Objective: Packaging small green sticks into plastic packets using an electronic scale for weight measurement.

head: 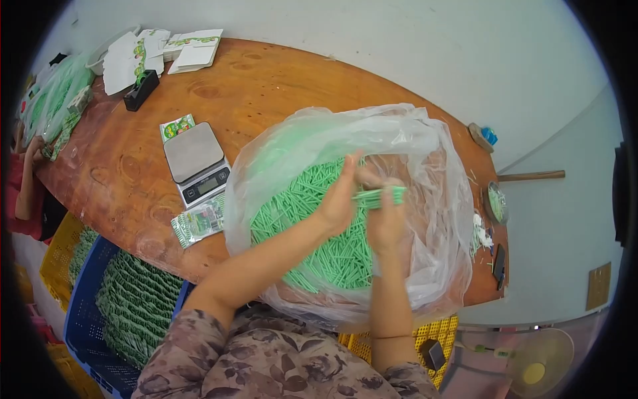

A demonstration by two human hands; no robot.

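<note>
A bundle of thin green sticks [394,195] is gripped in my right hand [388,224], over a large clear plastic bag [438,199]. My left hand [341,202] is raised at the bundle's left end, its palm turned toward the stick ends; some of its fingers are blurred or hidden behind the bundle. Below both hands, a heap of loose green sticks [309,214] lies inside the wide-mouthed bag. To the left of the bag stands a digital kitchen scale [194,152] with a bare metal platform. Printed green-and-white packets [199,222] lie by its front edge, and another packet [175,127] is behind it.
On the wooden table [269,80] are a black tape dispenser [141,90] and white cartons [194,50]. A blue crate [87,304] of green packets stands at lower left. Another person's hand [36,147] is at far left. A fan [541,364] stands lower right.
</note>
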